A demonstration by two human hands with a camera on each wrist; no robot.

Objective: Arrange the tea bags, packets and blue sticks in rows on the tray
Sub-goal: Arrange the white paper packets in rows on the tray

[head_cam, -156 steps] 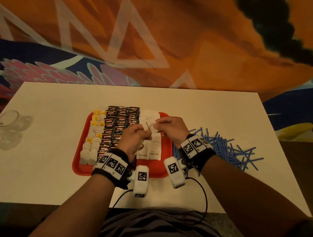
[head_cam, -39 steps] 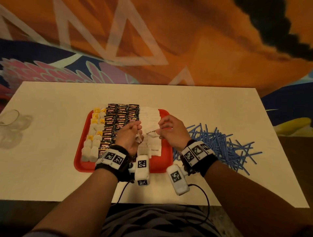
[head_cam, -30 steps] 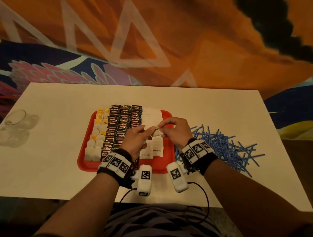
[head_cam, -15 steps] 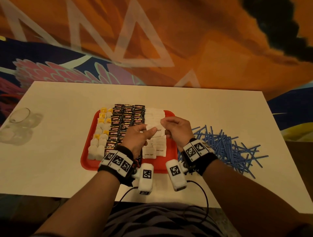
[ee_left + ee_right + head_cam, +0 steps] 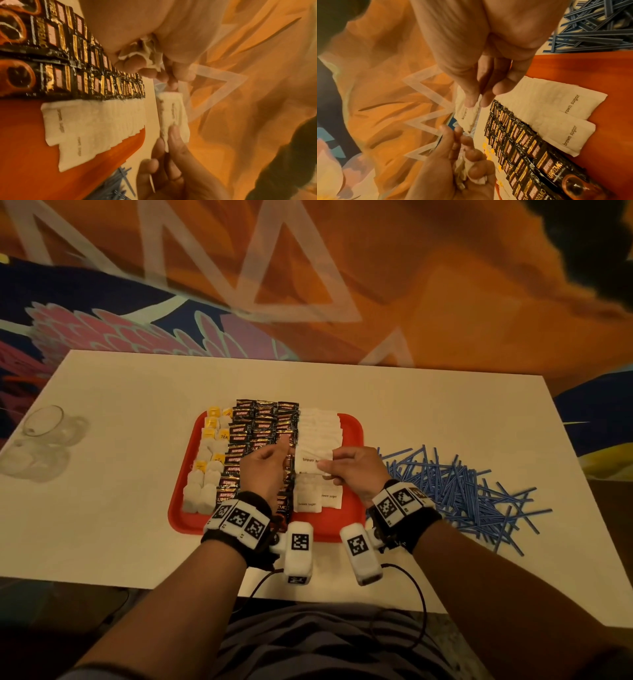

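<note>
A white brown sugar packet (image 5: 313, 461) is held in the air above the middle of the red tray (image 5: 352, 426), pinched at its right end between thumb and fingers of the right hand (image 5: 356, 474). The left hand (image 5: 263, 470) sits just left of it, fingers curled round crumpled white paper (image 5: 145, 54) in the palm. On the tray, white sugar packets (image 5: 320, 428) run in rows along the right side, black coffee packets (image 5: 263, 426) fill the middle, and tea bags (image 5: 209, 460) with yellow tags line the left edge. The blue sticks (image 5: 452, 487) lie in a loose heap on the white table (image 5: 120, 508), just beside the tray's right edge. A clear glass (image 5: 44, 422) stands near the table's left edge.
</note>
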